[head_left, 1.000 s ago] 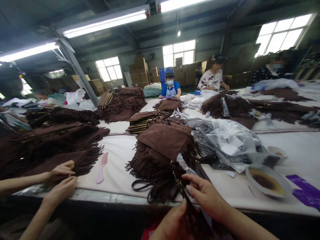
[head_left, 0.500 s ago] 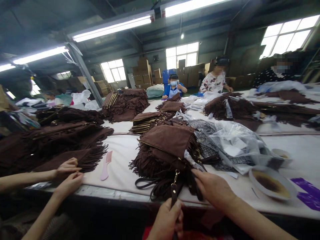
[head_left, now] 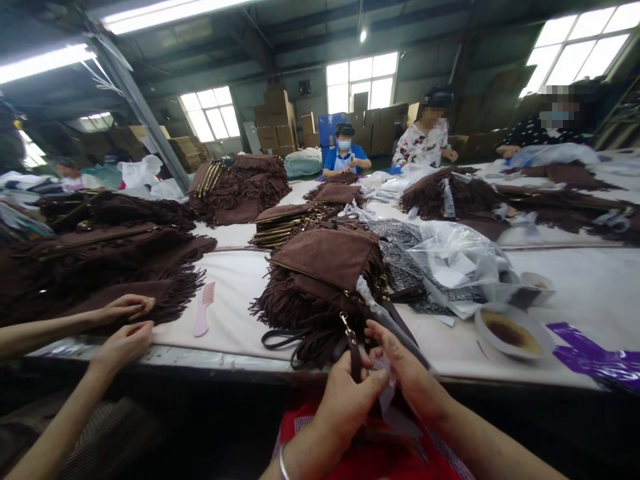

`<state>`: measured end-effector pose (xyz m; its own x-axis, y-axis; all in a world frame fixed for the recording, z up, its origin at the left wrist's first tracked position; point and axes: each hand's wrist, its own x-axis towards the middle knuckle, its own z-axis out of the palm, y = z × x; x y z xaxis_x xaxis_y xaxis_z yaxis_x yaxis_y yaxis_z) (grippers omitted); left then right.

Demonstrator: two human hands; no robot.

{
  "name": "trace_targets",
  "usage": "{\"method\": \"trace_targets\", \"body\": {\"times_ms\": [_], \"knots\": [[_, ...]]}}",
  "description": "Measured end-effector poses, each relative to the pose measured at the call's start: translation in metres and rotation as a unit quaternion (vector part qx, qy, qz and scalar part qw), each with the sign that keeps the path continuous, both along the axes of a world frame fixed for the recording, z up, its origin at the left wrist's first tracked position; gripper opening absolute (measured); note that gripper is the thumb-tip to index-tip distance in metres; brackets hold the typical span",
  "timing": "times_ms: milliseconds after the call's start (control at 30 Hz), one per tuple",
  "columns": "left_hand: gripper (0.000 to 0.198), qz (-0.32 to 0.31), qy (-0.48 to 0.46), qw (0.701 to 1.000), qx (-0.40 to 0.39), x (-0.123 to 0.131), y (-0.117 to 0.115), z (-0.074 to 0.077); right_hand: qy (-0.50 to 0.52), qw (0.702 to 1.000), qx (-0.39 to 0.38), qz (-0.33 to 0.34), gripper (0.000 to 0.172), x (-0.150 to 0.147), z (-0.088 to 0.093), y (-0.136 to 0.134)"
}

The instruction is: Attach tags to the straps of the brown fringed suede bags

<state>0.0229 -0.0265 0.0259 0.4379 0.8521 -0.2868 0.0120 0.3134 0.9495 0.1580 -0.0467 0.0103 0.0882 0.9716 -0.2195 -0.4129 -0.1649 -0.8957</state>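
White cloth-covered worktable, our left hand and right hand close together before its near edge.
Our left clasps the dark brown leather strap; whether our right grips the crumpled translucent plastic film, we cannot tell. Beyond lies the fringed brown suede-like bag; a hard strap tug could drag it off.

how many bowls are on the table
2: a larger bowl at the right, near the purple plastic, and a smaller bowl just behind it, beside the clear plastic bag. More may be hidden.
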Motion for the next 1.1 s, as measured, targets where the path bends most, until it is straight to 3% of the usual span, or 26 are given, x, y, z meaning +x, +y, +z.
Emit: {"method": "trace_targets", "body": {"times_ms": [133,233,300,433,533,667,767,867,933,1100], "knots": [[0.045,-0.011,0.006,1.000,0.012,0.002,-0.001,-0.005,0.013,0.999,0.030,0.011,0.060,-0.002,-0.004,-0.001],[0.036,0.011,0.008,0.999,0.030,0.001,0.002,0.001,-0.006,0.998,0.051,0.019,0.063,0.002,-0.007,-0.003],[0.030,0.020,0.027,0.998,0.054,-0.001,0.004,0.007,-0.075,0.996,0.042,0.017,0.062,0.006,-0.007,-0.005],[0.024,0.010,0.082,0.993,0.089,-0.002,0.006,0.011,-0.278,0.960,0.034,0.029,0.025,0.012,0.003,-0.009],[0.030,0.003,0.071,0.994,0.079,-0.001,0.004,0.005,-0.339,0.938,0.069,0.017,0.024,0.011,0.014,-0.009],[0.032,-0.019,0.033,0.996,0.078,-0.004,0.004,-0.010,-0.275,0.960,0.047,-0.020,0.024,0.011,0.012,-0.005],[0.029,-0.043,0.016,0.998,0.044,-0.010,0.006,-0.018,-0.085,0.995,-0.024,-0.056,0.026,0.010,0.001,-0.003],[0.030,-0.067,0.006,0.998,0.018,-0.015,0.007,-0.021,0.085,0.992,-0.054,-0.077,0.028,0.008,-0.005,-0.004],[0.027,-0.072,0.005,0.997,0.018,-0.018,0.007,-0.021,0.108,0.990,-0.061,-0.073,0.030,0.008,-0.004,-0.006],[0.016,-0.048,0.003,0.999,-0.010,-0.021,0.005,-0.027,0.027,0.998,-0.033,-0.041,0.035,0.017,0.002,-0.006]]}}
